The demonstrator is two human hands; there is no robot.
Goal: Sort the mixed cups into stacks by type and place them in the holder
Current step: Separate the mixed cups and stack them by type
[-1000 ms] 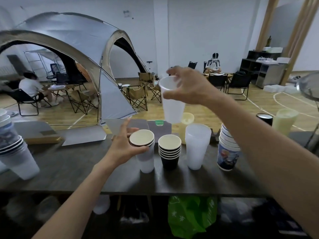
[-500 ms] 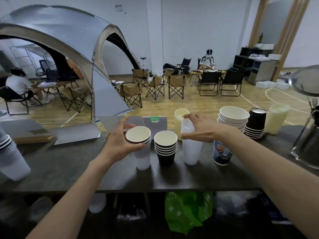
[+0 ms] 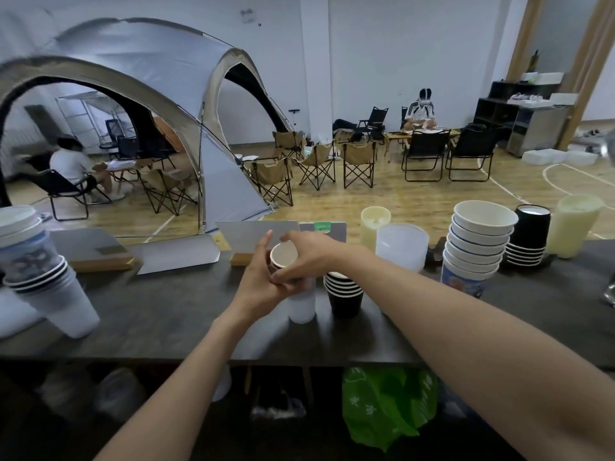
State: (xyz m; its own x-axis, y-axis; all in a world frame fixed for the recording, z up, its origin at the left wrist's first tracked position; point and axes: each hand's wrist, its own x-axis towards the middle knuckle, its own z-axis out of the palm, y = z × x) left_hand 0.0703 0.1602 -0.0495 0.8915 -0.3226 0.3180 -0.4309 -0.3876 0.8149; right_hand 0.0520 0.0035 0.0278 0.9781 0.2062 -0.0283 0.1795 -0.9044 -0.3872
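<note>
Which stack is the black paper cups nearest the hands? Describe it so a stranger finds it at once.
On the dark counter, look just right of the two hands gripping a cup over a frosted plastic stack. The short black stack stands there, with white banded rims. The other black stack stands far right, by a yellowish cup.

On the bench [image 3: 149, 314], left to right — mixed stack [image 3: 43, 277] at the left edge, held stack [image 3: 301, 301] mid-bench, ribbed stack [image 3: 344, 294] just beside it, bowl stack [image 3: 476, 247] further right. Behind — two upright cylinders [image 3: 375, 224].
</note>
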